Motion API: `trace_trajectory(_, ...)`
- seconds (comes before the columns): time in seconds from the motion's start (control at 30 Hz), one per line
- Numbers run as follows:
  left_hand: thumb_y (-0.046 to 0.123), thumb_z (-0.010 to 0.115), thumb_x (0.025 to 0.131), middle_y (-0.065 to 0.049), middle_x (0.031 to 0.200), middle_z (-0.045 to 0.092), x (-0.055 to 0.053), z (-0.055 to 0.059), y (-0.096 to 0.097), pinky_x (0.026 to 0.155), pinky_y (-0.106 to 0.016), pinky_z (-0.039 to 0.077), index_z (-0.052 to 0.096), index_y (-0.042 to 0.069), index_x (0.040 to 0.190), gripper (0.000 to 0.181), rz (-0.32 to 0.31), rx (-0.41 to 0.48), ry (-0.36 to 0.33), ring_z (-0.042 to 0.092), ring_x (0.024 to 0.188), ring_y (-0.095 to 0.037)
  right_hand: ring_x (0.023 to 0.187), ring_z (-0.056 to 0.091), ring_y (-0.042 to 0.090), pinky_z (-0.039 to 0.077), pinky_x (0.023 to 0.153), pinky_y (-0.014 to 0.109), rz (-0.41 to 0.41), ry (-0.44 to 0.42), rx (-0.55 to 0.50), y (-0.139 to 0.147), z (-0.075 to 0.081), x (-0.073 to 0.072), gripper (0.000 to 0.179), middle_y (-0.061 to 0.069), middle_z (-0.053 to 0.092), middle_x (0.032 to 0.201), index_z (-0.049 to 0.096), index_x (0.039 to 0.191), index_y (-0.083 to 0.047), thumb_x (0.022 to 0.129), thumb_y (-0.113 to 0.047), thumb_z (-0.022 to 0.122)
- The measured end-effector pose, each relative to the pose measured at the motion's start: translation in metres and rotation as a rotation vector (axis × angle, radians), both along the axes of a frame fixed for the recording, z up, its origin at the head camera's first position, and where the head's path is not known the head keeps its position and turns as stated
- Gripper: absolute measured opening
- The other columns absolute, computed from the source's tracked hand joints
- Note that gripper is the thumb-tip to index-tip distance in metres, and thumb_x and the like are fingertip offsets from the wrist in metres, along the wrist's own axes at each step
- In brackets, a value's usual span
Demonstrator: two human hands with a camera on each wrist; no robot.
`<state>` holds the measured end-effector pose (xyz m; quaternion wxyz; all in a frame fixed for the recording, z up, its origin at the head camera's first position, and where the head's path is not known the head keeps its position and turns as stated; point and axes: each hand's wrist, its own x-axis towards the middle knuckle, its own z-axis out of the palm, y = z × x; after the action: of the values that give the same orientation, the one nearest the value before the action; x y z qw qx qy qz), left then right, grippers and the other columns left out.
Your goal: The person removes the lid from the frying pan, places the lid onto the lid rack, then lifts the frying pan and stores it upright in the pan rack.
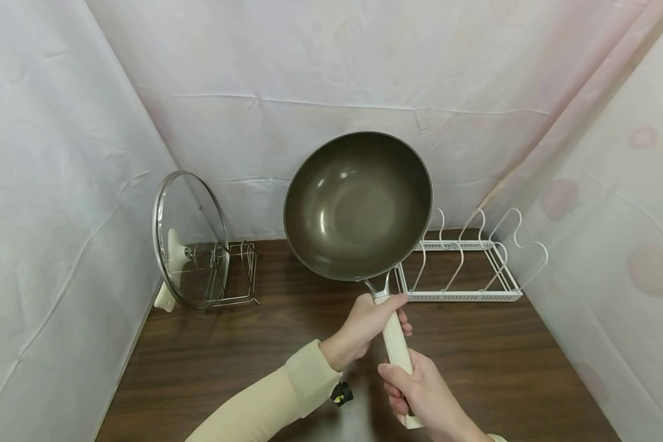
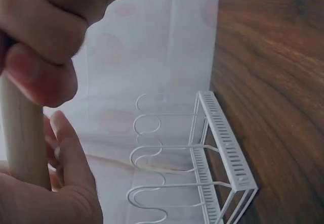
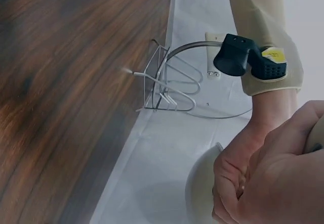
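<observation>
A wok (image 1: pixel 359 209) with a dark brown interior is held up above the table, its inside tipped toward the head camera. My left hand (image 1: pixel 367 322) grips the upper part of its cream handle (image 1: pixel 396 337), close to the metal bracket. Lower down, my right hand (image 1: pixel 428 393) holds the same handle near its end, fingers curled round it. The handle (image 2: pixel 23 133) also shows between both hands in the left wrist view. In the right wrist view the wok's pale outer side (image 3: pixel 198 188) is partly hidden behind the hands.
Right of the wok, a white pan rack (image 1: pixel 464 296) with curved dividers stands on the wooden table (image 1: pixel 276 344). At left, a glass lid (image 1: pixel 199 209) with a cream handle leans upright in a small wire rack (image 1: pixel 234 301). Pale cloth walls (image 1: pixel 210 55) enclose the back and sides.
</observation>
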<state>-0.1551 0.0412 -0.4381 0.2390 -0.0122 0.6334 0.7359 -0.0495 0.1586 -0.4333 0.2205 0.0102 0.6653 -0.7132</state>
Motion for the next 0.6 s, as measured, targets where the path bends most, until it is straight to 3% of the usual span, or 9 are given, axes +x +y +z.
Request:
trace_trajectory(0.23,0.032,0.077,0.091,-0.001,0.074,0.075,0.002,0.004,-0.004,0.087,-0.023,0.059,0.073,0.004,0.095,0.029,0.008,0.01,0.089,0.077,0.071,-0.015,0.045,0.046,0.007,0.042,0.04,0.021,-0.05,0.069,0.088,0.002,-0.003,0.001,0.023,-0.003,0.05,0.059,0.046,0.093,0.0,0.1,-0.015,0.063)
trace_trajectory(0.47,0.027,0.085,0.084,-0.006,0.09,0.081,0.002,0.014,-0.009,0.07,-0.023,0.058,0.07,0.009,0.103,0.03,0.081,-0.009,0.103,0.073,0.075,-0.009,0.045,0.049,0.008,0.045,0.04,0.024,-0.13,0.096,0.177,0.003,-0.003,0.0,0.025,-0.001,0.052,0.059,0.047,0.095,0.002,0.099,-0.015,0.065)
trace_trajectory(0.6,0.023,0.088,0.081,-0.005,0.092,0.081,0.004,0.018,-0.007,0.066,-0.02,0.053,0.07,0.006,0.101,0.032,0.107,-0.044,0.163,0.066,0.074,-0.005,0.045,0.049,0.008,0.047,0.04,0.026,-0.143,0.112,0.212,0.005,-0.006,0.0,0.026,-0.001,0.053,0.059,0.047,0.095,0.003,0.099,-0.015,0.065)
